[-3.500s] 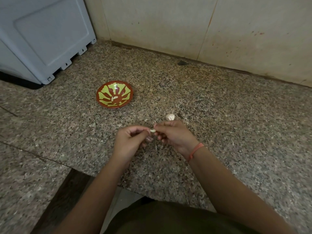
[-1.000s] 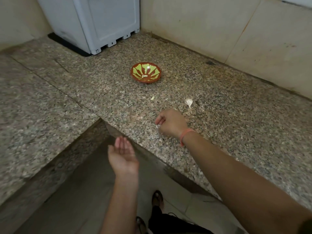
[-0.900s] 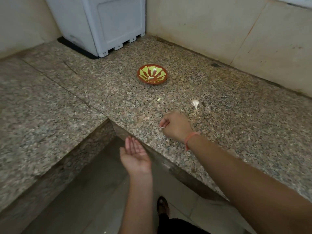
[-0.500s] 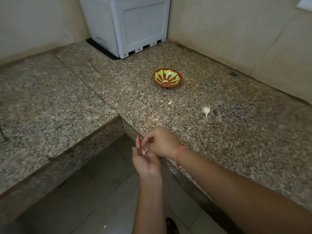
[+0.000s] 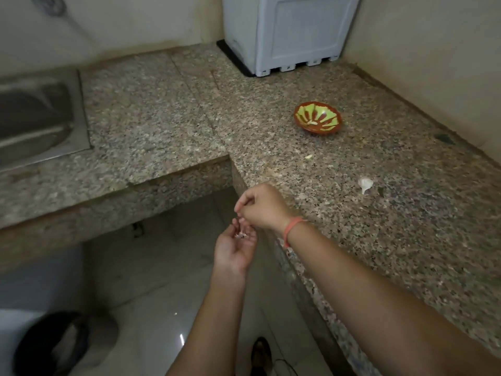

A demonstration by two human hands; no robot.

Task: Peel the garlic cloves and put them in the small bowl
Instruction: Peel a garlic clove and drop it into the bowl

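Note:
My left hand (image 5: 235, 246) lies palm up off the counter's edge, cupping small garlic peel scraps (image 5: 240, 234). My right hand (image 5: 261, 207) hovers just above it with fingers curled and thumb against the fingertips; I see nothing between them. The small red and green bowl (image 5: 299, 121) sits farther back on the granite counter (image 5: 379, 240) with a peeled clove (image 5: 311, 122) inside. A pale clove (image 5: 308, 156) lies loose on the counter before the bowl. A white unpeeled garlic piece (image 5: 365, 183) lies to the right of my hands.
A steel sink (image 5: 40, 118) is set in the counter's left wing. A white appliance (image 5: 292, 31) stands in the back corner. Below the inner counter corner is tiled floor (image 5: 151, 267), with a dark round bin (image 5: 62, 340) at bottom left.
My right hand left the counter and came over my left palm, which now carries peel scraps. My view has swung left, so the sink and the bin now show.

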